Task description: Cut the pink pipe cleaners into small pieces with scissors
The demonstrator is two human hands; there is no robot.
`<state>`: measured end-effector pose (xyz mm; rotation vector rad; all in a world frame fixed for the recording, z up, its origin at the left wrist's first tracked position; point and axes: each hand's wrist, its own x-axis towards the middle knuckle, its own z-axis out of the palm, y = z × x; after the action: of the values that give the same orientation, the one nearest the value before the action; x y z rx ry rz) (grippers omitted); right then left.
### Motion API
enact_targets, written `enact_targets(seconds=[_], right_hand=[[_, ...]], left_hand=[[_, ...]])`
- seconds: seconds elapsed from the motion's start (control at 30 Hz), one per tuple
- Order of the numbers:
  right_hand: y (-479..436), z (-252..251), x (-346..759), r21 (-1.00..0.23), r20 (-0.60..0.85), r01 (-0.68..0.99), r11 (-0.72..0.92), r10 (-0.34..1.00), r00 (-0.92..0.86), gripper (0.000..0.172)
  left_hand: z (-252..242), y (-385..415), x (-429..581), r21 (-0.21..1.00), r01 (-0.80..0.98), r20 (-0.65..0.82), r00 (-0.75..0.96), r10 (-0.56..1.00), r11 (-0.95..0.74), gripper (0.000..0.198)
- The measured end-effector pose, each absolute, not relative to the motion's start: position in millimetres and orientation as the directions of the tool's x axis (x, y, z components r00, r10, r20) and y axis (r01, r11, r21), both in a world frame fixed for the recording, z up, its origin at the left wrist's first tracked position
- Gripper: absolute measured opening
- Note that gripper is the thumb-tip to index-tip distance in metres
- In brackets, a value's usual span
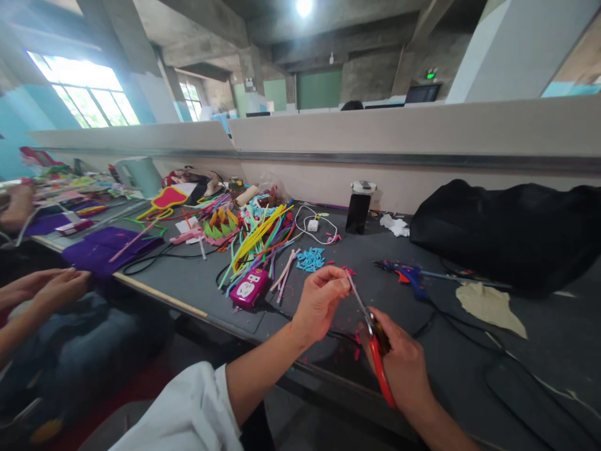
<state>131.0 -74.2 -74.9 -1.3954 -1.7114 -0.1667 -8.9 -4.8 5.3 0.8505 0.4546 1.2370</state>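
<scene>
The right hand [406, 357] is clamped around the handles of a pair of red-handled scissors [377, 357], held just above the desk's [451, 376] front edge. The fingertips of the left hand [323, 299] are pinched together beside the blade tips; whatever is gripped there is too small to be made out. The scissors are probably stiff, with modest weight, smooth at the blades and best taken by the handle loops. Farther in from the front edge, blue cut pieces [310, 259] are heaped loose, likely light and easily scattered, near a bundle of pipe cleaners [263, 235], seemingly soft and bendable. Toward the back edge, a white-lidded tumbler [364, 186] is partly hidden by a smartphone [357, 214]; a black bag [507, 235] is slumped to its right, and a pale green pitcher [141, 176] is set far left. Their contents cannot be seen.
</scene>
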Motion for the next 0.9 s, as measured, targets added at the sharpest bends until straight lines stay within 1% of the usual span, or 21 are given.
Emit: enact_targets(seconds=[0.27, 0.43, 0.53, 0.63, 0.73, 0.8, 0.9], right_hand=[[-74, -75, 132, -0.374, 0.722, 0.849, 0.374, 0.692, 0.012, 0.026], [-75, -77, 131, -0.399, 0.706, 0.84, 0.369, 0.707, 0.025, 0.025], [-74, -79, 131, -0.398, 0.718, 0.841, 0.366, 0.695, 0.038, 0.025], [-75, -74, 134, -0.419, 0.721, 0.839, 0.348, 0.689, 0.075, 0.024], [-77, -59, 136, -0.507, 0.675, 0.809, 0.298, 0.721, 0.157, 0.026], [-79, -48, 138, -0.561, 0.647, 0.778, 0.283, 0.736, 0.198, 0.027], [-82, -37, 142, -0.623, 0.611, 0.73, 0.281, 0.757, 0.23, 0.029]], left_hand=[[6, -4, -9, 0.776, -0.626, 0.131, 0.284, 0.95, 0.08, 0.01], [8, -6, -9, 0.772, -0.631, 0.149, 0.294, 0.944, 0.074, 0.009], [8, -5, -10, 0.769, -0.634, 0.157, 0.307, 0.939, 0.079, 0.008], [7, -2, -11, 0.774, -0.622, 0.162, 0.372, 0.914, 0.116, 0.007], [4, 3, -13, 0.825, -0.533, 0.124, 0.494, 0.86, 0.188, 0.005], [2, 4, -14, 0.885, -0.409, 0.058, 0.567, 0.821, 0.22, 0.005], [-2, 3, -13, 0.956, -0.211, -0.016, 0.656, 0.755, 0.203, 0.008]])
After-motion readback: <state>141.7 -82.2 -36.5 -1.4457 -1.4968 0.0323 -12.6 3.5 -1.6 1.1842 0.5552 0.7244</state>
